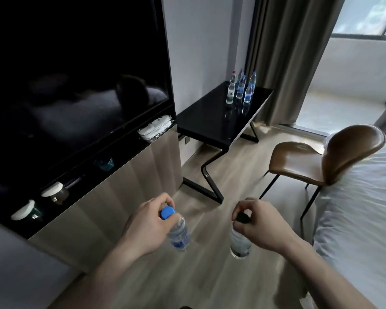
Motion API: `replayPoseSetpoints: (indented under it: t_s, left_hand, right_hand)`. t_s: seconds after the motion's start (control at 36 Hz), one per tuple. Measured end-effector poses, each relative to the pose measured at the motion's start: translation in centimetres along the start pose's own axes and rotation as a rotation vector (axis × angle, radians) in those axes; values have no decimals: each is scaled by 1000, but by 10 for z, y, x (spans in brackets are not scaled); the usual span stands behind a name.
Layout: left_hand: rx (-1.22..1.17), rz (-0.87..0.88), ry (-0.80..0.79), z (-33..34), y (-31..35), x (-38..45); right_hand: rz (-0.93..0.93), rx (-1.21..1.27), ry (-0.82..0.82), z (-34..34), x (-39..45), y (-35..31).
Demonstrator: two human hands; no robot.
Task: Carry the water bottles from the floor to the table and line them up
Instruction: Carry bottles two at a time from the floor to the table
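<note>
My left hand (146,224) grips a clear water bottle with a blue cap (179,235) by its neck, hanging above the wooden floor. My right hand (257,224) holds a second clear bottle with a dark green cap (240,244) the same way, by the top. Ahead stands a glossy black table (210,123). Several water bottles (241,88) stand grouped at its far end, most with blue caps, one with a red cap.
A brown chair (321,159) stands right of the table, with a white bed (366,219) behind it. On the left a large dark TV (76,74) hangs over a wooden cabinet (109,197) with small items on its shelf. Grey curtains (288,52) hang behind the table.
</note>
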State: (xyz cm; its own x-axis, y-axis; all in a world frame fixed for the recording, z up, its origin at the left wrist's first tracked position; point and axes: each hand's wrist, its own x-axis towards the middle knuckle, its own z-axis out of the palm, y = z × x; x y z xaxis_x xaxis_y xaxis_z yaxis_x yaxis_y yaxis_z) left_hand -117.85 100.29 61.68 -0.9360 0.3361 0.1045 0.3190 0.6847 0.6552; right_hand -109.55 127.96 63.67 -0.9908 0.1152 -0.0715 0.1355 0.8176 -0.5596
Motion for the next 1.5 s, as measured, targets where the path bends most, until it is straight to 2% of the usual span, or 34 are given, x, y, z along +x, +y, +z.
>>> replayPoseSetpoints:
  t_s: [0.28, 0.53, 0.75, 0.94, 1.28, 1.5]
  left_hand:
    - [43, -26, 23, 42, 21, 113]
    - [58, -14, -6, 89, 33, 256]
    - [65, 77, -49, 118, 71, 396]
    - [11, 58, -60, 155, 115, 492]
    - [-17, -97, 27, 237, 176, 598]
    - [22, -227, 141, 256, 191, 640]
  right_hand:
    - [-15, 85, -21, -51, 106, 66]
    - [-16, 65, -41, -94, 230, 121]
    - [18, 49, 71, -142, 323, 169]
    - [49, 117, 103, -190, 396, 227]
    - [-70, 74, -65, -265, 529, 336]
    - [-185, 33, -162, -295, 630, 369]
